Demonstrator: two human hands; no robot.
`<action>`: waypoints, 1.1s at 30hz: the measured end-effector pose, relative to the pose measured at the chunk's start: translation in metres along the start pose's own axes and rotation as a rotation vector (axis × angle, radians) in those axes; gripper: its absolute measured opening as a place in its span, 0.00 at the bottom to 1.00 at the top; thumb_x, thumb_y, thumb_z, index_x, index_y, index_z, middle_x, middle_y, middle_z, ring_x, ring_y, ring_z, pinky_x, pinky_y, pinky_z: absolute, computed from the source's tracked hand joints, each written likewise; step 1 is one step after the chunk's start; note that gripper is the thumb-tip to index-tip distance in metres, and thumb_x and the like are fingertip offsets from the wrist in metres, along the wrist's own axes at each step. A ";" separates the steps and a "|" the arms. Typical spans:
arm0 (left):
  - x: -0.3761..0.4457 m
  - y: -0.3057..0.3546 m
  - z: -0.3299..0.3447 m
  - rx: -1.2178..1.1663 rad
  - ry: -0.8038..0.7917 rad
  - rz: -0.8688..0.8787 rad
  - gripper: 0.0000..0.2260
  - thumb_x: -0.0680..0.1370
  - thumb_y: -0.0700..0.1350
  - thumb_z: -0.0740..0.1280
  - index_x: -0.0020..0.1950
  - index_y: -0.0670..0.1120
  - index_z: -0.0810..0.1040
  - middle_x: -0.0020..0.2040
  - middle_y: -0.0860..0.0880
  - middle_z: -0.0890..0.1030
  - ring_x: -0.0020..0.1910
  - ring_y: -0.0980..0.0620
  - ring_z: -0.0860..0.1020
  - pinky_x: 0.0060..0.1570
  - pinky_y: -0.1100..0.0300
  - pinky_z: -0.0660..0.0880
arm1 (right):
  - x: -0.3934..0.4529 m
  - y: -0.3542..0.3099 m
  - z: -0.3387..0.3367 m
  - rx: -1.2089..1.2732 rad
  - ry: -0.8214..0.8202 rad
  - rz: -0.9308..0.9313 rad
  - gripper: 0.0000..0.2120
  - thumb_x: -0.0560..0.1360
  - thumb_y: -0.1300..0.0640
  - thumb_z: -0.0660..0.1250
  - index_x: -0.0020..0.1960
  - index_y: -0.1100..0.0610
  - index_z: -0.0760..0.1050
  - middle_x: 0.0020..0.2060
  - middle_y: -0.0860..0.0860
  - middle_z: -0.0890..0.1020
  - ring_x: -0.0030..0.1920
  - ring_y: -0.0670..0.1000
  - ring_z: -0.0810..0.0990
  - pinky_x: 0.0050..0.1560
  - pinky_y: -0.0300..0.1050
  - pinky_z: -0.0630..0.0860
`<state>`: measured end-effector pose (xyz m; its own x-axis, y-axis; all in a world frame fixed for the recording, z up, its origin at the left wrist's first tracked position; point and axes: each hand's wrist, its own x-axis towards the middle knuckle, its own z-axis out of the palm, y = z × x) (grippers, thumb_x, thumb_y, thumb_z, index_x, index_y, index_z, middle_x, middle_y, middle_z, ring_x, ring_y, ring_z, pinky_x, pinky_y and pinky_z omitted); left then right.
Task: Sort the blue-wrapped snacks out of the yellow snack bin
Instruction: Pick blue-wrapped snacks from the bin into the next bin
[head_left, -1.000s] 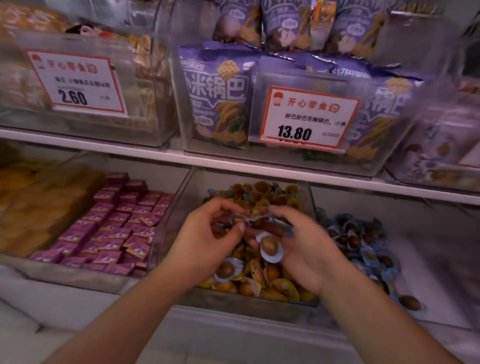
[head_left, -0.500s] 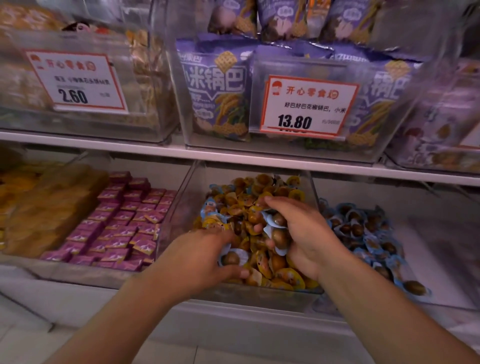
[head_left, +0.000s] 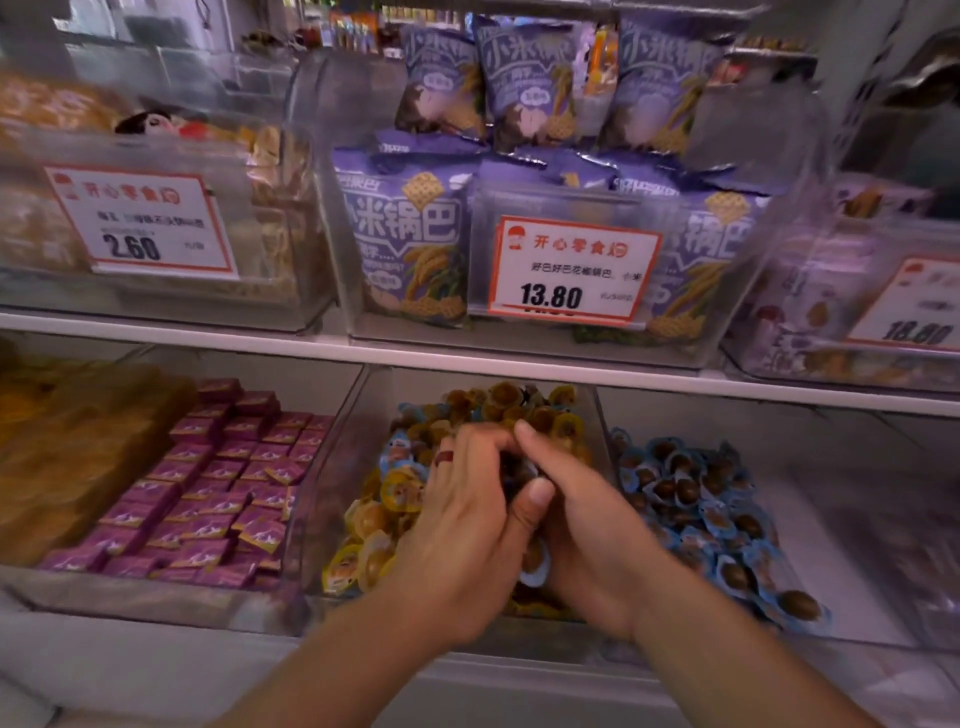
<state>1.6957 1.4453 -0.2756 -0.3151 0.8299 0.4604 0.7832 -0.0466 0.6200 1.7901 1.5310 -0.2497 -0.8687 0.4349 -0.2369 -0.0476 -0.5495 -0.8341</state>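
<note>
- purple-wrapped square snacks (head_left: 218, 493) fill the clear bin left of the middle one on the lower shelf; a blurred pile of golden-brown packets (head_left: 78, 447) lies further left
- purple snack bags (head_left: 415, 244) stand in a clear bin on the upper shelf; a price tag reading 13.80 (head_left: 574, 273) hangs on its front
- a price tag reading 2.60 (head_left: 140, 223) fronts the upper-left bin
- a white shelf edge (head_left: 467, 358) runs between the two rows

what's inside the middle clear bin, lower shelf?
Mostly yellow-wrapped snacks, with a few blue-wrapped snacks at the left. The left hand and right hand cover the centre, so what lies beneath them is hidden.
</note>
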 end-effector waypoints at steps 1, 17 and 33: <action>0.001 0.002 0.003 -0.018 -0.019 0.019 0.18 0.81 0.64 0.49 0.65 0.56 0.61 0.62 0.55 0.67 0.62 0.54 0.68 0.61 0.53 0.69 | -0.003 -0.001 -0.002 -0.022 0.051 -0.035 0.20 0.79 0.43 0.64 0.62 0.55 0.81 0.59 0.56 0.83 0.60 0.53 0.82 0.62 0.49 0.77; 0.012 0.002 0.027 -0.030 -0.086 0.087 0.24 0.81 0.63 0.51 0.77 0.59 0.61 0.75 0.64 0.62 0.74 0.66 0.59 0.72 0.60 0.61 | -0.050 -0.073 -0.101 -0.653 0.454 -0.308 0.05 0.77 0.59 0.70 0.51 0.53 0.83 0.35 0.48 0.84 0.36 0.47 0.83 0.30 0.40 0.76; 0.011 -0.044 -0.022 0.450 0.048 0.079 0.15 0.77 0.51 0.59 0.56 0.51 0.82 0.56 0.53 0.82 0.56 0.47 0.80 0.66 0.44 0.68 | -0.040 -0.068 -0.137 -1.203 0.646 -0.541 0.09 0.78 0.59 0.67 0.46 0.46 0.81 0.42 0.41 0.84 0.44 0.37 0.81 0.45 0.28 0.74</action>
<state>1.6458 1.4440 -0.2841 -0.2609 0.8061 0.5311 0.9575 0.1460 0.2487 1.8959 1.6488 -0.2513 -0.4966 0.8045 0.3258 0.4229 0.5521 -0.7186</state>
